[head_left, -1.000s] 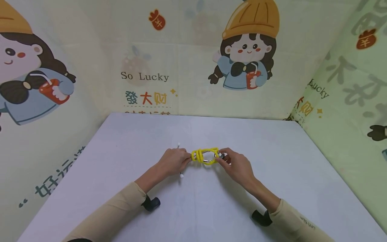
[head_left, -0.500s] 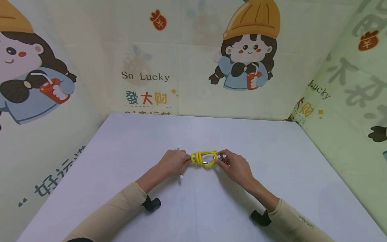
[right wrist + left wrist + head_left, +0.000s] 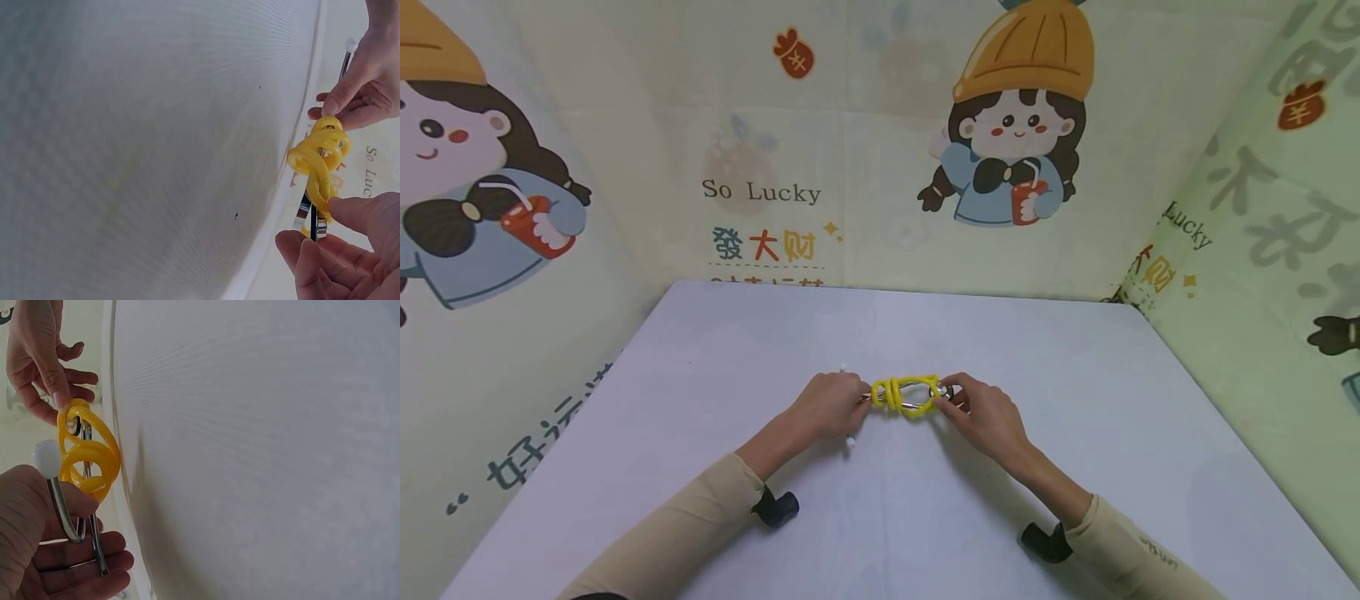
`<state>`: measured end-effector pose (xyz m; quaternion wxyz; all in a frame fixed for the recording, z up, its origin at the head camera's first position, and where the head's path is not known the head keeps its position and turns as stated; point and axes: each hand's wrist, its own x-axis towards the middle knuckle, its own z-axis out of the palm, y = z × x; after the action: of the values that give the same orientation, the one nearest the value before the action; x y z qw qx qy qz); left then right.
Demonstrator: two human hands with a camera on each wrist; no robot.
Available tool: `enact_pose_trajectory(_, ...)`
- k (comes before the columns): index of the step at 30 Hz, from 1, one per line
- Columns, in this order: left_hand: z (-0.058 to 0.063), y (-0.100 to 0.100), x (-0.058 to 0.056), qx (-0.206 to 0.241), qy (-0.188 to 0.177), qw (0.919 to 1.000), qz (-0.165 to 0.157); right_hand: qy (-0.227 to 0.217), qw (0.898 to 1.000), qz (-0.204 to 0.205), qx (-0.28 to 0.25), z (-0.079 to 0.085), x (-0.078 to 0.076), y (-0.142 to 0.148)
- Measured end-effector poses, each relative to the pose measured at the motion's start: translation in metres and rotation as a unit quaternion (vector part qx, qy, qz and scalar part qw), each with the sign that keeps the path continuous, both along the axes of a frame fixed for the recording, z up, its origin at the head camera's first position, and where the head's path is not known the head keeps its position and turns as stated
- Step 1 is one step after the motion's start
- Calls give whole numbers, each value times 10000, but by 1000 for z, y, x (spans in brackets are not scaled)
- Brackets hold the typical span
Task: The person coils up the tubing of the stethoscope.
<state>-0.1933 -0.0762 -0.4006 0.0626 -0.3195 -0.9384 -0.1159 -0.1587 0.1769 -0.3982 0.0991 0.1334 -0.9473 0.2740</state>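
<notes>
A stethoscope [image 3: 892,395] is held between both hands above the table, its yellow tubing wound in several turns around its shiny metal ear tubes [image 3: 61,509]. My left hand [image 3: 829,407] grips the ear-tube end, and one white eartip [image 3: 47,459] sticks out past the thumb. In the head view another white eartip [image 3: 850,442] shows below this hand. At the opposite end, my right hand [image 3: 994,417] pinches the yellow loop and the metal-and-black end piece [image 3: 315,226] between thumb and fingers. Part of that piece is hidden by the fingertips.
The white tabletop [image 3: 760,333] spreads out beneath both hands. Behind it and at both sides hang cream cloth walls [image 3: 880,150] printed with cartoon figures and lettering. Black wrist mounts [image 3: 1047,542] jut inward from the beige sleeves [image 3: 685,517].
Both hands and the stethoscope have sunk slightly toward the near side in the head view. A short stretch of metal now shows between the left fingers and the yellow windings.
</notes>
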Motion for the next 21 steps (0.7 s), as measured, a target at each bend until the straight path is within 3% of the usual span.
enact_pose_trajectory(10,0,-4,1,-60,-175,9996,224,-8,10000,-52,-9,0,0,0)
enact_pose_trajectory(21,2,-6,3,-8,-159,9996,241,-44,9999,-96,-44,4,3,-2)
